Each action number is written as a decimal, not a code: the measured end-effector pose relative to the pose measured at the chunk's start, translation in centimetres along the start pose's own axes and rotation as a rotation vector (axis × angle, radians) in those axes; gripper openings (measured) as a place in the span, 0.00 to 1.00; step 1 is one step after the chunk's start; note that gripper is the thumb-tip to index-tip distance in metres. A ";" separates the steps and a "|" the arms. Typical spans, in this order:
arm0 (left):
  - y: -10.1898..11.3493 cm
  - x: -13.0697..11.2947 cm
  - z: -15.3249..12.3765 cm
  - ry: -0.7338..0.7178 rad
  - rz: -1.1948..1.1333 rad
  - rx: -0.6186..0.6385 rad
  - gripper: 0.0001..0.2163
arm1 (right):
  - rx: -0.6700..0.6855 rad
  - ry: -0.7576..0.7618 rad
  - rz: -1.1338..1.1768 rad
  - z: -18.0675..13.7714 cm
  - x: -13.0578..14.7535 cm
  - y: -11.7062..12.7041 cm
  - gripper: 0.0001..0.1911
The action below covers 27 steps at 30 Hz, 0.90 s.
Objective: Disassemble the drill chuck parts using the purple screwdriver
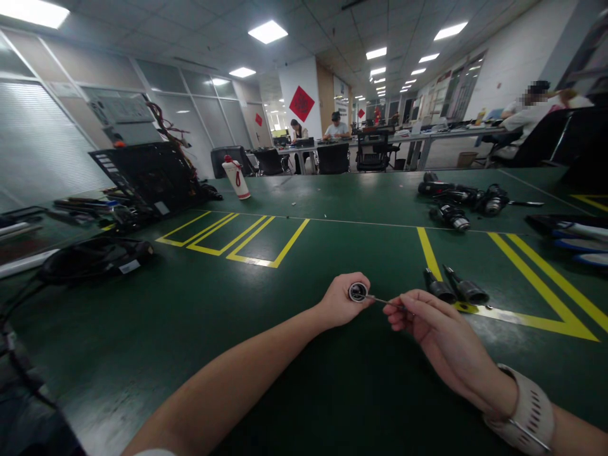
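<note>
My left hand (338,299) is wrapped around a round hollow part (357,291), its open end with a pale metal rim turned toward me. Pinched between the fingertips of my right hand (439,326) is a thin metal rod (382,300). The rod's far end reaches the open mouth of the hollow part; how deep it goes I cannot tell. Just beyond my right hand, two dark tapered parts, a left one (439,289) and a right one (468,291), lie on the green table (228,304) by a yellow tape line.
Black power-tool-like parts (458,197) lie at the back right. A white cup (236,178) with a red strap stands at the back left, near black equipment (147,180). A black cable-bearing item (95,258) rests farther left. People sit at desks beyond.
</note>
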<state>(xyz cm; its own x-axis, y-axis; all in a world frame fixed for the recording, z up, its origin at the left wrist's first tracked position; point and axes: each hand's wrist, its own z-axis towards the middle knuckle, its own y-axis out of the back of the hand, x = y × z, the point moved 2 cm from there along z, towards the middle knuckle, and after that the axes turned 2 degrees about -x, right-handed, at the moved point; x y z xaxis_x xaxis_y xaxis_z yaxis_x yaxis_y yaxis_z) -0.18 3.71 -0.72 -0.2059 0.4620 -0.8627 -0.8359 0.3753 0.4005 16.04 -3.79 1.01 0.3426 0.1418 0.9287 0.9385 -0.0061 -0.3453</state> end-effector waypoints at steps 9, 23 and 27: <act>0.1 0.1 0.0 0.043 -0.105 -0.048 0.11 | 0.041 0.246 -0.392 -0.5 -0.4 0.5 0.11; 0.4 0.8 0.1 0.118 -0.181 -0.182 0.12 | 0.111 0.645 -0.753 -1.8 0.3 -0.5 0.05; 0.5 0.8 0.1 0.126 -0.204 -0.202 0.11 | 0.100 0.667 -0.760 -1.9 0.3 -0.3 0.06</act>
<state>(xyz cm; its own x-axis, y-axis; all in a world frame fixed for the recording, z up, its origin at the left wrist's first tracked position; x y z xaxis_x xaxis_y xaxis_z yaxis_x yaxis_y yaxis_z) -0.68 4.29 -1.18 -0.0741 0.2854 -0.9555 -0.9482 0.2767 0.1561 15.93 -5.62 1.64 -0.3606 -0.5081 0.7822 0.9203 -0.0572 0.3871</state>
